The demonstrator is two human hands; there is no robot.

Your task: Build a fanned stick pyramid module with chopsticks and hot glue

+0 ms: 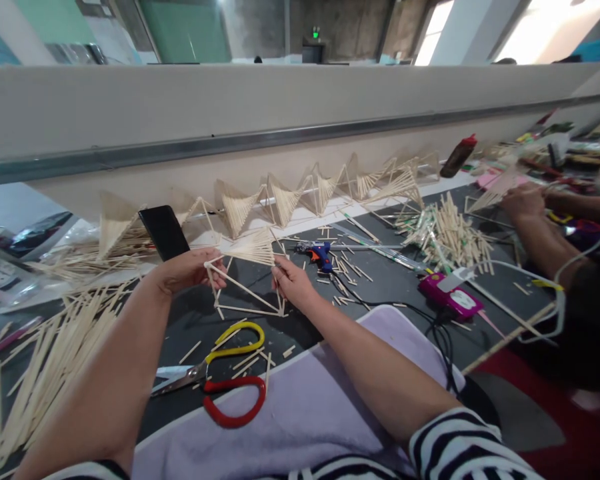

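Between my hands is a model frame (247, 295) of thin wooden sticks, with a fan of closely set sticks (253, 247) across its top. My left hand (200, 267) grips its left corner, the fingers partly behind the sticks. At the right side, my right hand (289, 280) pinches an upright stick of the same frame. Below it lie large scissors (205, 373) with one yellow and one red handle, their blades pointing left. A blue glue gun (321, 256) rests on the dark table to the right of my right hand.
Finished stick models (285, 200) line the wall behind. A black phone (164, 232) leans at left. Long sticks (65, 360) lie front left; a short-stick pile (453, 233) and a magenta power strip (450, 295) are at right. A co-worker's hand (525, 200) works on another frame.
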